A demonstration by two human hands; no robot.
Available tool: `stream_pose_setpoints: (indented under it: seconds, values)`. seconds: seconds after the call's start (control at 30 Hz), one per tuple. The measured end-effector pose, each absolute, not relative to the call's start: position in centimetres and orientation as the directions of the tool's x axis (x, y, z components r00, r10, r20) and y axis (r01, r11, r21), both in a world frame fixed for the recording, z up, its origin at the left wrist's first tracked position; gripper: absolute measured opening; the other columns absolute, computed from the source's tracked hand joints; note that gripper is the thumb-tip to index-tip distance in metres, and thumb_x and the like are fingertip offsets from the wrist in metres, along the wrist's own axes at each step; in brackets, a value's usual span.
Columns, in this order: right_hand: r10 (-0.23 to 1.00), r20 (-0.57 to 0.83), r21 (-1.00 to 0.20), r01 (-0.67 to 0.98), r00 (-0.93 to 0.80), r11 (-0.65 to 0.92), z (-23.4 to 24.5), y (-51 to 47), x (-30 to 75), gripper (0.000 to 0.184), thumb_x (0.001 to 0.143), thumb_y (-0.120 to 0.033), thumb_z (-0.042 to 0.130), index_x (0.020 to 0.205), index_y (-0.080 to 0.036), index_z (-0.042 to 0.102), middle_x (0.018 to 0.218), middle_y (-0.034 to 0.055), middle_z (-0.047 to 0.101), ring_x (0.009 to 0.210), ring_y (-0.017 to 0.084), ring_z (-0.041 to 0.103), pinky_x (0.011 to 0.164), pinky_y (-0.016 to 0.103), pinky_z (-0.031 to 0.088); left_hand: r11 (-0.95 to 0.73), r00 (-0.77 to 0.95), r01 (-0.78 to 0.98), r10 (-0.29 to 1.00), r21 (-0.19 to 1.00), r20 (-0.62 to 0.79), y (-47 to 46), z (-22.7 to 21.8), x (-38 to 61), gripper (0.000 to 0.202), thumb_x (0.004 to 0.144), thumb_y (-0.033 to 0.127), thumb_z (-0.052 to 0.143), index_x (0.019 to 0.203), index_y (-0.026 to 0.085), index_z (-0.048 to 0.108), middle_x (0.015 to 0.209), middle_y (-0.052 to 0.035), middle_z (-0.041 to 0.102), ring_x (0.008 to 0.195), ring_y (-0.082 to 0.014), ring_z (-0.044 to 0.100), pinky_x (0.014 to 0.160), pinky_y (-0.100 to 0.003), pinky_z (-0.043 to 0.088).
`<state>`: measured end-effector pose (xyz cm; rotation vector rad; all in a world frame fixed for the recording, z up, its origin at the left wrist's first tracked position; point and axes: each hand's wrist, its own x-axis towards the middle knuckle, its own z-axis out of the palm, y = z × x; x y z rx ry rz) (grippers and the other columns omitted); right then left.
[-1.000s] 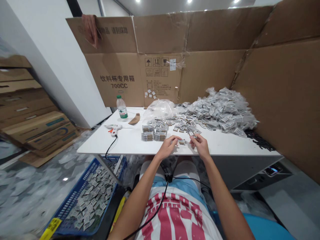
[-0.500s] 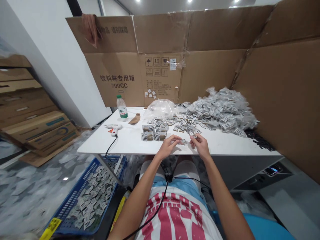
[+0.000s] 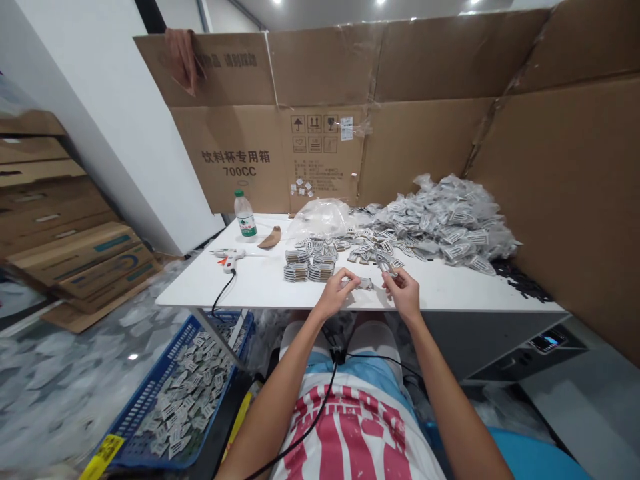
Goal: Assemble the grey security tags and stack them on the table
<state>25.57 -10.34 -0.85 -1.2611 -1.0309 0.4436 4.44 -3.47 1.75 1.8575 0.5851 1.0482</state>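
Note:
Above the front edge of the table, my left hand [image 3: 336,293] pinches a small greyish, see-through piece [image 3: 365,284], too blurred to name. To its right, my right hand [image 3: 404,292] is closed on a flat grey-and-white striped piece with a pointed shape [image 3: 385,263], held tilted. The two hands are slightly apart. Just beyond my left hand stand neat stacks of such pieces [image 3: 309,265]. Loose pieces [image 3: 367,250] lie scattered behind my right hand.
A heap of plastic-bagged pieces [image 3: 450,223] rises at the right, beside black parts [image 3: 525,283]. A glue gun [image 3: 229,259] and a bottle [image 3: 245,217] occupy the table's left. Cardboard [image 3: 425,140] walls the back. A blue basket [image 3: 117,417] of pieces stands below left.
The see-through piece at my left fingertips shows longer toward the right. My right hand has shifted very slightly; both hands keep their grip.

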Motion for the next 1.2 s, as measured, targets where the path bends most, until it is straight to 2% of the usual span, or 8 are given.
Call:
stream_pose_setpoints:
  seconds: [0.27, 0.43, 0.67, 0.9, 1.07, 1.2]
  values:
    - [0.912, 0.353, -0.907, 0.318, 0.211, 0.277, 1.1, -11.8, 24.8, 0.042, 0.087, -0.062, 0.079, 0.086, -0.021, 0.072, 0.066, 0.0014, 0.066, 0.058, 0.018, 0.058, 0.054, 0.028, 0.045, -0.483, 0.517, -0.051, 0.736, 0.874, 0.437, -3.4, 1.5, 4.4, 0.037, 0.098, 0.053, 0.067, 0.087, 0.018, 0.063, 0.087, -0.0021, 0.064, 0.085, -0.0175, 0.058, 0.083, -0.030, 0.043]
    - [0.959, 0.277, -0.928, 0.273, 0.055, 0.252, 1.9, -12.3, 24.0, 0.044, 0.086, -0.062, 0.080, 0.099, -0.020, 0.077, 0.067, -0.0006, 0.067, 0.059, 0.017, 0.058, 0.058, 0.028, 0.046, -0.475, 0.472, -0.028, 0.769, 0.879, 0.431, -3.6, 1.3, 4.3, 0.037, 0.097, 0.053, 0.068, 0.086, 0.018, 0.063, 0.083, -0.0006, 0.062, 0.079, -0.0156, 0.054, 0.077, -0.028, 0.041]
    - [0.971, 0.240, -0.940, 0.249, 0.004, 0.231, 2.2, -12.6, 24.1, 0.045, 0.087, -0.063, 0.079, 0.101, -0.021, 0.076, 0.070, 0.0003, 0.068, 0.060, 0.017, 0.057, 0.060, 0.029, 0.046, -0.466, 0.460, -0.029, 0.779, 0.884, 0.425, -3.8, 1.4, 4.3, 0.042, 0.094, 0.058, 0.072, 0.084, 0.018, 0.064, 0.071, 0.0030, 0.051, 0.067, -0.0131, 0.043, 0.067, -0.028, 0.034]
    - [0.960, 0.279, -0.905, 0.326, -0.028, 0.273, 2.8, -12.6, 23.8, 0.041, 0.090, -0.062, 0.075, 0.095, -0.022, 0.074, 0.068, 0.0002, 0.066, 0.063, 0.019, 0.059, 0.063, 0.030, 0.049, -0.452, 0.459, -0.014, 0.790, 0.892, 0.407, -3.7, 1.2, 4.3, 0.043, 0.091, 0.060, 0.073, 0.082, 0.018, 0.065, 0.067, 0.0037, 0.050, 0.064, -0.0130, 0.041, 0.066, -0.028, 0.034]
    - [0.955, 0.294, -0.884, 0.366, -0.045, 0.290, 2.9, -12.5, 23.6, 0.037, 0.092, -0.058, 0.074, 0.099, -0.022, 0.076, 0.068, 0.0003, 0.068, 0.063, 0.020, 0.060, 0.064, 0.031, 0.049, -0.455, 0.444, -0.012, 0.795, 0.890, 0.413, -3.6, 1.1, 4.3, 0.042, 0.090, 0.058, 0.075, 0.081, 0.018, 0.064, 0.065, 0.0050, 0.044, 0.063, -0.0125, 0.039, 0.065, -0.028, 0.032]
    - [0.952, 0.302, -0.872, 0.390, -0.047, 0.296, 3.2, -12.8, 23.6, 0.034, 0.093, -0.056, 0.074, 0.094, -0.022, 0.075, 0.068, 0.0006, 0.068, 0.064, 0.020, 0.059, 0.064, 0.031, 0.048, -0.473, 0.429, 0.002, 0.796, 0.881, 0.427, -3.7, 1.2, 4.3, 0.042, 0.089, 0.058, 0.077, 0.082, 0.019, 0.063, 0.065, 0.0058, 0.041, 0.063, -0.0120, 0.038, 0.065, -0.027, 0.032]
